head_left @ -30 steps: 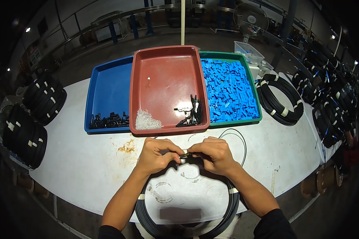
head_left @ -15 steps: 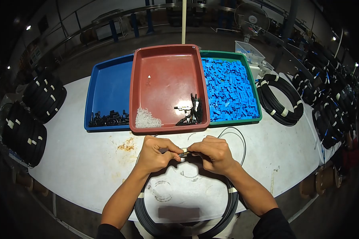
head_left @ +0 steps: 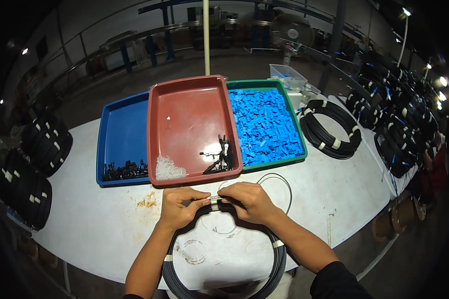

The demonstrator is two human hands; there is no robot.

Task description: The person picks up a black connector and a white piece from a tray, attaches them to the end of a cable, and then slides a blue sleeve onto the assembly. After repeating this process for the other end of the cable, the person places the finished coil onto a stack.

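Note:
My left hand (head_left: 180,207) and my right hand (head_left: 248,201) meet fingertip to fingertip in front of the red tray. Between their pinched thumbs and index fingers is a small light-coloured piece (head_left: 214,198), mostly covered, so its exact kind does not show. Just beneath the fingers runs the far side of a coil of black cable (head_left: 168,271), bound with white tape. This coil lies on the white table (head_left: 105,234) between my forearms. A thin cable loop (head_left: 290,192) rises behind my right hand.
A red tray (head_left: 189,117) holds clear small parts (head_left: 168,169) and black parts (head_left: 223,155). Beside it stand a blue tray (head_left: 124,129) with black pieces and a green tray (head_left: 300,137) full of blue clips (head_left: 264,127). Cable coils (head_left: 332,129) lie right, others (head_left: 25,184) left.
The whole view has shifted, so trays and table sit lower and further left. My hands are closer to the red tray, their fingers straighter, and the pinched piece looks paler.

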